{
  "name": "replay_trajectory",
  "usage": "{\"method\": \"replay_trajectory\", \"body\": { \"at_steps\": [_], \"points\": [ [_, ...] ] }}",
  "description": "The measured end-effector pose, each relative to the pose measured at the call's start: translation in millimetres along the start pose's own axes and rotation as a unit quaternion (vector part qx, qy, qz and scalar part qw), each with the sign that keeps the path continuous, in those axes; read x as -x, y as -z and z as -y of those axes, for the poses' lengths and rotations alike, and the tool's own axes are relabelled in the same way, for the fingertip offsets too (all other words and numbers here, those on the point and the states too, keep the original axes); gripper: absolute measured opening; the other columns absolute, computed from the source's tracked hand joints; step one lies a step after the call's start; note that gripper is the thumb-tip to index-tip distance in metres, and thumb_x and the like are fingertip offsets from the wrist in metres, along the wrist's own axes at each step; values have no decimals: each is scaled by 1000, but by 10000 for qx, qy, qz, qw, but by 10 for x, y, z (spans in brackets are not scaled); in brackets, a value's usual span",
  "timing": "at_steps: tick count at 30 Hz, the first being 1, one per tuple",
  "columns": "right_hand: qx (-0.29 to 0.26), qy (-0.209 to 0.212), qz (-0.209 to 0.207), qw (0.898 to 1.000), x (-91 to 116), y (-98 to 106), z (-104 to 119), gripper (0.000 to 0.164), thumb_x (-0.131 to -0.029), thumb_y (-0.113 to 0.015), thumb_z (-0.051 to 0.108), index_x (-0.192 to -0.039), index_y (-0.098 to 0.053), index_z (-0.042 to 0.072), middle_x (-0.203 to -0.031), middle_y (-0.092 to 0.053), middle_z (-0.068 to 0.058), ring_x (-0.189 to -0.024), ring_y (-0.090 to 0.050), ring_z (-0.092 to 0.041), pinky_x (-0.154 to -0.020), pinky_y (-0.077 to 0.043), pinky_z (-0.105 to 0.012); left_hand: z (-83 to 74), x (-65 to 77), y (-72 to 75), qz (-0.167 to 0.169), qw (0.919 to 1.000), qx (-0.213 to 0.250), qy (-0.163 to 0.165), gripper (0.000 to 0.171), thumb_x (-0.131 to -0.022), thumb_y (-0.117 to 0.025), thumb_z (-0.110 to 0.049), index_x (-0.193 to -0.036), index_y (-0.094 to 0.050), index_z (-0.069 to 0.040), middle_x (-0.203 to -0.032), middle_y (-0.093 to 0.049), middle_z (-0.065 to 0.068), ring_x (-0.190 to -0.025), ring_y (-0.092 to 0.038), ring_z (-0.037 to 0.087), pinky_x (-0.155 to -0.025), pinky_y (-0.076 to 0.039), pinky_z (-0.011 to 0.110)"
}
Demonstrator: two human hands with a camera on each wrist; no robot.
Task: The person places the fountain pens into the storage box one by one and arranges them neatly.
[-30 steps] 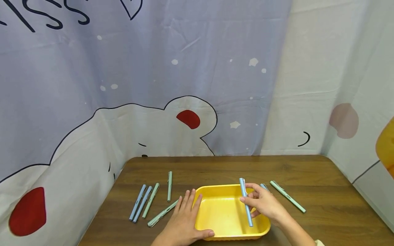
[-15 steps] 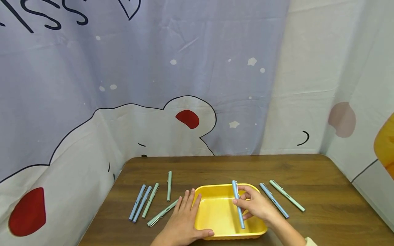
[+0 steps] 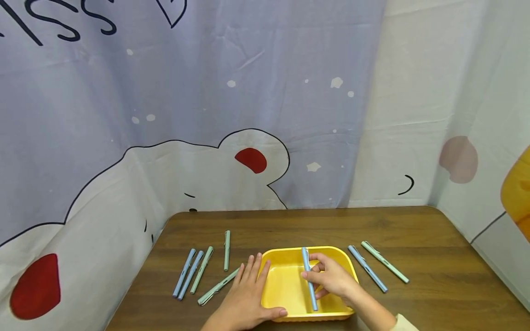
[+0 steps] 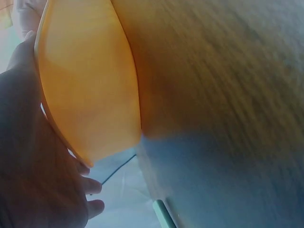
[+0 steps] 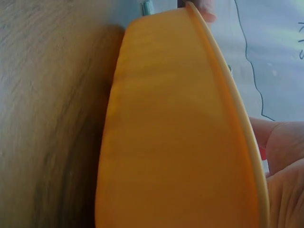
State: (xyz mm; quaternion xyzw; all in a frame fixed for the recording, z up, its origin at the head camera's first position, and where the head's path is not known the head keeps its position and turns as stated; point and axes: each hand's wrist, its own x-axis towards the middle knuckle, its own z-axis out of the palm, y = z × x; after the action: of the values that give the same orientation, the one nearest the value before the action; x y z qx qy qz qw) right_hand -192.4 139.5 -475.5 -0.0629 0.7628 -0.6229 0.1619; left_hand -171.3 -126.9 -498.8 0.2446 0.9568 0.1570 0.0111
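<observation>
In the head view my right hand [image 3: 331, 276] pinches a light blue pen [image 3: 309, 280] between thumb and fingers, above the inside of a yellow tray [image 3: 285, 317]. The pen stands lengthwise, its clip end toward the back. With fingers spread straight, my left hand [image 3: 246, 296] rests on the tray's left rim, its thumb along the near edge. Both wrist views show the tray's outer wall [image 4: 90, 85] close up, with the left hand [image 4: 38, 156] beside the rim. The pen is hidden from the right wrist view, where part of the right hand [image 5: 287, 152] shows past the rim.
Left of the tray lie two blue pens [image 3: 184, 273] and several green pens [image 3: 202, 270], one partly behind the left hand. Right of it lie a blue pen [image 3: 367, 269] and a green pen [image 3: 385, 262]. A printed curtain [image 3: 256, 92] hangs behind the wooden table [image 3: 290, 225].
My right hand has carried the light blue pen leftward and slightly nearer over the tray. The blue pen on the right has come into full view. My left hand stays on the rim.
</observation>
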Motion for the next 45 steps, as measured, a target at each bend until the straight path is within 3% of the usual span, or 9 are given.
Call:
{"method": "replay_trajectory", "body": {
  "at_steps": [17, 29, 39, 45],
  "points": [
    [42, -243, 241, 9994, -182, -336, -37, 63, -91, -76, 19, -140, -46, -7, -90, -64, -13, -65, -65, -19, -54, -60, -34, 13, -32, -4, 97, 9998, 178, -24, 114, -83, -56, -82, -162, -21, -7, -170, -5, 16, -155, -9, 40, -121, -16, 62],
    [104, -471, 248, 9985, -292, -500, -40, 51, -90, -76, 13, -130, -52, -6, -82, -62, -12, -58, -63, -16, -50, -58, -29, 8, -46, 15, -85, 9998, -24, -198, 113, -84, -53, -82, -160, -25, -4, -168, -9, 20, -154, -13, 43, -120, -18, 63],
    [506, -557, 157, 9970, -378, -601, 46, 45, -89, -77, 12, -125, -55, -4, -72, -63, -8, -50, -60, -11, -50, -58, -29, 27, -110, 13, -171, 9994, -83, -298, 112, -84, -54, -81, -160, -25, -4, -168, -11, 21, -153, -14, 44, -119, -20, 63],
    [664, -631, 60, 9958, -391, -708, 8, 41, -87, -79, 9, -119, -56, -4, -70, -63, -9, -49, -62, -11, -49, -57, -28, 48, -87, -33, -7, 9996, 84, -252, 113, -83, -56, -81, -160, -25, -5, -168, -12, 22, -153, -14, 44, -118, -19, 65]
  ]
}}
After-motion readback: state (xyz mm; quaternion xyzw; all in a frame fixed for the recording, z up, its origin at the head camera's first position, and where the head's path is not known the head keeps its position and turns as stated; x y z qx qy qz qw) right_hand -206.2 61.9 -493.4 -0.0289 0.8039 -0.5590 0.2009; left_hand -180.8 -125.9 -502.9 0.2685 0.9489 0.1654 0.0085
